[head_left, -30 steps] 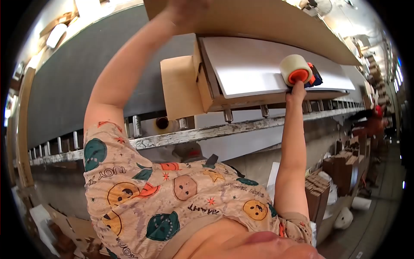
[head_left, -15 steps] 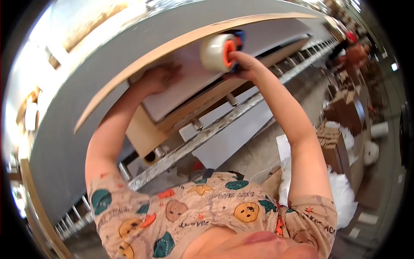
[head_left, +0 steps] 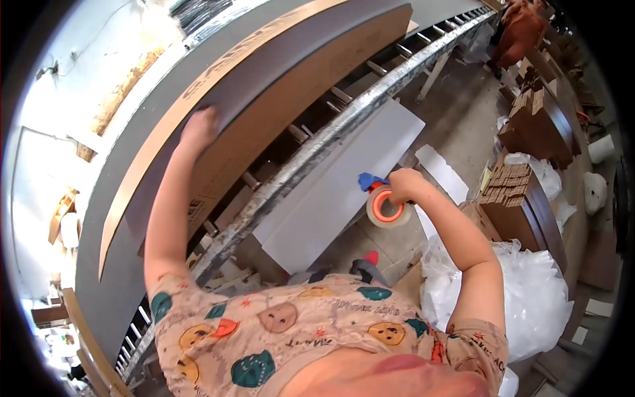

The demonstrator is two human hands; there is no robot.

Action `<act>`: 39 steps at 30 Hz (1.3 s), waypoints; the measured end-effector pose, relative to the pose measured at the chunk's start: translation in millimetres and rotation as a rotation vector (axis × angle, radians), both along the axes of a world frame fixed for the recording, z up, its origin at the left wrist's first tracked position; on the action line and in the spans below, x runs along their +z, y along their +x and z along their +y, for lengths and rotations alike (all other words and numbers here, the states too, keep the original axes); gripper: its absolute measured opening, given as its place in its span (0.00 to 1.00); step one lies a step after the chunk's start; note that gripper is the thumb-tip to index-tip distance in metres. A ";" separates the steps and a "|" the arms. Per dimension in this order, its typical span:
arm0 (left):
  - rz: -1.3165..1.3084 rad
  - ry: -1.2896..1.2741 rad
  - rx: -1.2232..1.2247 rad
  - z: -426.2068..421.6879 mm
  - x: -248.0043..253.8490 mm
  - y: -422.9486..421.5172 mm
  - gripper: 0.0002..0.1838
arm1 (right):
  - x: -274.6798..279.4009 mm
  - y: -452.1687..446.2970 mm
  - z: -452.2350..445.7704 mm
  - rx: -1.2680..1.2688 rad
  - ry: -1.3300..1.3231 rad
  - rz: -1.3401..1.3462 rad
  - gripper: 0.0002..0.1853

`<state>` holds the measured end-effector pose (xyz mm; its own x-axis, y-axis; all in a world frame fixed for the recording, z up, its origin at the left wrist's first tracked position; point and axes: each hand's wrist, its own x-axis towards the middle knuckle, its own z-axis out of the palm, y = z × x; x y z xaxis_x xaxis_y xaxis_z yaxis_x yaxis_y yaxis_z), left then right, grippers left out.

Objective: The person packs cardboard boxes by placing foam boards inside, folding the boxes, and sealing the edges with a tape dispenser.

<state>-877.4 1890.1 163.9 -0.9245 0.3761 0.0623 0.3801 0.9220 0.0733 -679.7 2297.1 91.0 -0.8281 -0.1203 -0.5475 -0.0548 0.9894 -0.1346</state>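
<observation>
A long cardboard box (head_left: 264,112) lies on the roller conveyor, its near side upright and its far flap (head_left: 218,69) raised in a curve. Between that flap and the near side, my left hand (head_left: 200,127) is at the box's grey inner surface; its fingers are blurred. My right hand (head_left: 407,186) grips a tape dispenser in front of the conveyor. The dispenser (head_left: 387,206) has a clear roll on an orange hub and a blue part at its far end, and hangs apart from the box.
The conveyor's worn metal rail (head_left: 301,162) runs diagonally between me and the box. White sheets (head_left: 331,198) are below it. On the right are stacked cardboard (head_left: 522,198) and clear plastic bags (head_left: 503,291). Another person (head_left: 522,33) is at the upper right.
My right hand has carried the tape dispenser away from the box, toward me. The white sheet inside is no longer visible, and the near side now stands up. My left hand remains inside the flap.
</observation>
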 end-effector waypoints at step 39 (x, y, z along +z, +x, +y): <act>0.555 -0.383 0.858 246.0 -103.9 -139.5 0.23 | -94.7 -655.3 442.0 -0.492 -0.308 0.373 0.18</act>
<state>-1017.0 2136.1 60.0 -0.7679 -0.2972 0.5675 -0.5087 0.8213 -0.2582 -1335.0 2739.1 -3.7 -0.9527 0.2135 -0.2162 0.2935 0.8308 -0.4730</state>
